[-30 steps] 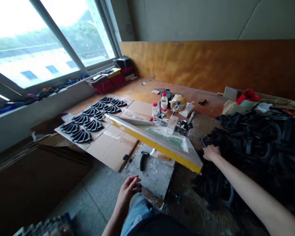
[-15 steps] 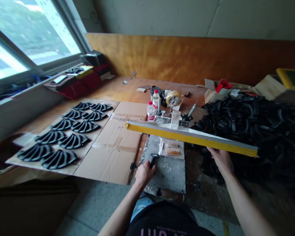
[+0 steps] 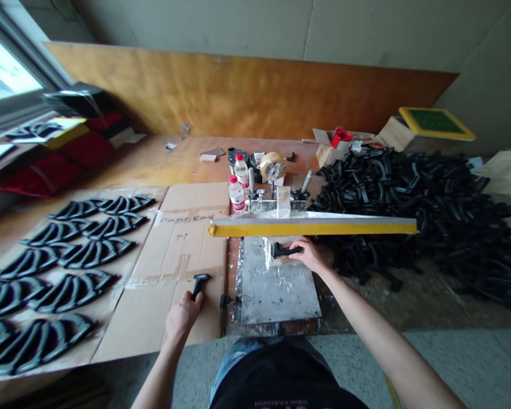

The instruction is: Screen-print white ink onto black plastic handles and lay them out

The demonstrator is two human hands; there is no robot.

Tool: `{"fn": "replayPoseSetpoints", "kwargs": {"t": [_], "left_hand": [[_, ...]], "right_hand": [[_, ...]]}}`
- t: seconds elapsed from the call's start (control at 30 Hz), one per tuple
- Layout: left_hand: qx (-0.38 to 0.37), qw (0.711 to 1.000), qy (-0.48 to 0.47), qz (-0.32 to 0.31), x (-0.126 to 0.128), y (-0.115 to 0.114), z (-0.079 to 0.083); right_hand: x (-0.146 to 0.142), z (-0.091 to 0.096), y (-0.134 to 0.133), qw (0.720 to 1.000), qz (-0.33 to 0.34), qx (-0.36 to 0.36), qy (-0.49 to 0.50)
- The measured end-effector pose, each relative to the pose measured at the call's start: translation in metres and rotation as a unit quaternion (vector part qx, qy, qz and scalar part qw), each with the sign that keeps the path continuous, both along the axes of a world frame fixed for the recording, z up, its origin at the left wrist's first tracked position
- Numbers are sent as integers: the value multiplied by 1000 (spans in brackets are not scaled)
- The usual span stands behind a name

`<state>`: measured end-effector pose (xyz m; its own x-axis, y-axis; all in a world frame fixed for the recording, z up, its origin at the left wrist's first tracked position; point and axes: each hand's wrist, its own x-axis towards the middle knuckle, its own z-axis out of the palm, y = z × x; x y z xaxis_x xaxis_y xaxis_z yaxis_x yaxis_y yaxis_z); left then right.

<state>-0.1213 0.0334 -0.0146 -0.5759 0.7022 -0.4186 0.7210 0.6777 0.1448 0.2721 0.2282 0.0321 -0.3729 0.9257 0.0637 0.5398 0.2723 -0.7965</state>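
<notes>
My left hand (image 3: 184, 313), fingers closed, holds a black plastic handle with a short crosswise head (image 3: 201, 279) over the bare cardboard sheet (image 3: 153, 307). My right hand (image 3: 311, 255) pinches a second such handle (image 3: 287, 250) by its end. That handle lies level over the small taped fixture (image 3: 270, 262) on the grey metal plate (image 3: 279, 298); whether it touches the fixture I cannot tell. Just above my right hand, a yellow-edged screen frame (image 3: 315, 228) is tilted up from a hinged clamp (image 3: 255, 203).
Fanned rows of black handles (image 3: 87, 289) lie on cardboard at the left. To the right is a big heap of black handles (image 3: 409, 187). Two red-capped bottles (image 3: 237, 196) and a tape roll (image 3: 272, 165) stand behind the clamp. A green-faced yellow frame (image 3: 436, 124) rests on boxes.
My left hand has carried its handle left, from the metal plate to above the cardboard. My right hand has come from the heap to the fixture with another handle. The view has turned right.
</notes>
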Motion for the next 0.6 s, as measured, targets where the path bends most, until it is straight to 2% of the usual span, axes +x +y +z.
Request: {"fn": "replayPoseSetpoints", "kwargs": {"t": [0.07, 0.17, 0.27, 0.33, 0.37, 0.43, 0.53, 0.6], "left_hand": [[42, 998, 2, 36, 7, -9, 1], [120, 989, 9, 83, 20, -11, 16], [199, 974, -35, 106, 37, 5, 48], [287, 946, -108, 107, 55, 26, 80], [341, 921, -156, 100, 66, 38, 98], [443, 850, -275, 75, 90, 66, 137], [534, 735, -413, 56, 124, 103, 186], [540, 688, -481, 58, 138, 118, 205]], "right_hand": [[-1, -3, 2, 997, 7, 64, -52], [-2, 3, -1, 983, 28, 135, -123], [-10, 11, -6, 961, 116, 190, -162], [-20, 10, -7, 943, 188, 204, -183], [-25, 8, -7, 935, 215, 202, -197], [-35, 1, -7, 928, 227, 188, -227], [-39, -8, -5, 940, 150, 161, -260], [-29, -6, -3, 951, 84, 149, -257]]}}
